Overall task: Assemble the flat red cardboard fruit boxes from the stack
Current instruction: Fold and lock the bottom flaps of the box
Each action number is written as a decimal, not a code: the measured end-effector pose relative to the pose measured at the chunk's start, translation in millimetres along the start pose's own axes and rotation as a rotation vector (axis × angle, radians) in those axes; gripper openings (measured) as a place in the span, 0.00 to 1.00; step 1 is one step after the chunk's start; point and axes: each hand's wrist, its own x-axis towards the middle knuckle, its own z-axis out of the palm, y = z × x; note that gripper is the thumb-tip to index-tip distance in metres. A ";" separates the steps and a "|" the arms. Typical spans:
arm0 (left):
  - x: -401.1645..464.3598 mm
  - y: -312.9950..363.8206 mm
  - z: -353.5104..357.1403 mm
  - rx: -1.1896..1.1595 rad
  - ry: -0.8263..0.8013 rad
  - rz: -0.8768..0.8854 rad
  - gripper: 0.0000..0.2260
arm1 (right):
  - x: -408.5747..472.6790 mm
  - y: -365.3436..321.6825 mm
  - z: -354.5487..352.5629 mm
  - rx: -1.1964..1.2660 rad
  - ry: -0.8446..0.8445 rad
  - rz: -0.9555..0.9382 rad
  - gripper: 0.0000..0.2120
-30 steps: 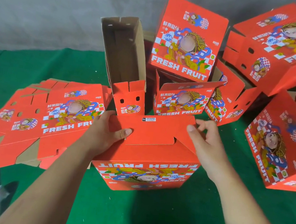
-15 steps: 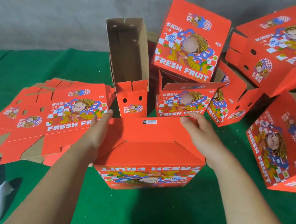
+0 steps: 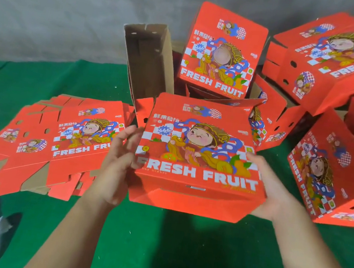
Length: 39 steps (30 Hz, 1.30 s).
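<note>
Two hands clasp the box (image 3: pixel 200 158) from its sides: left hand (image 3: pixel 119 159) with fingers straight and slightly apart, pressed flat on the wall; right hand (image 3: pixel 271 189) cupped under the far edge, likely steadying it above the green cloth (image 3: pixel 154 245). The stack (image 3: pixel 50 142) lies just left, for easy reach.
</note>
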 end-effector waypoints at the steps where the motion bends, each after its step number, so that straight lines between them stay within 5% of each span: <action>1: 0.5 -3.8 -4.9 0.048 -0.005 -0.005 0.35 | 2.9 5.0 -4.0 0.010 0.013 0.006 0.36; 3: 1.7 -11.2 -12.3 0.159 0.013 -0.118 0.34 | 8.2 13.8 -4.3 -0.011 0.063 -0.024 0.37; 7: -3.3 -27.6 -20.8 0.366 -0.234 -0.342 0.25 | 15.7 14.7 1.1 -0.182 0.176 -0.175 0.23; 15: -13.1 -49.8 -9.7 0.502 -0.125 -0.066 0.24 | 10.7 21.4 -35.2 -0.207 -0.056 -0.249 0.49; 20: 12.2 -60.5 9.7 0.840 0.032 -0.008 0.22 | 16.7 27.3 -58.4 -0.324 0.208 -0.500 0.61; 27: 8.2 -87.3 16.0 0.735 -0.103 -0.245 0.13 | 27.1 42.6 -141.3 -0.370 0.718 -0.807 0.62; 33: 2.5 -104.3 16.8 0.756 -0.170 -0.357 0.12 | 27.4 50.2 -175.0 -0.519 1.267 -0.780 0.69; 39: 4.4 -101.0 18.3 0.753 -0.193 -0.392 0.12 | 39.4 40.4 -172.2 -0.508 1.335 -0.708 0.67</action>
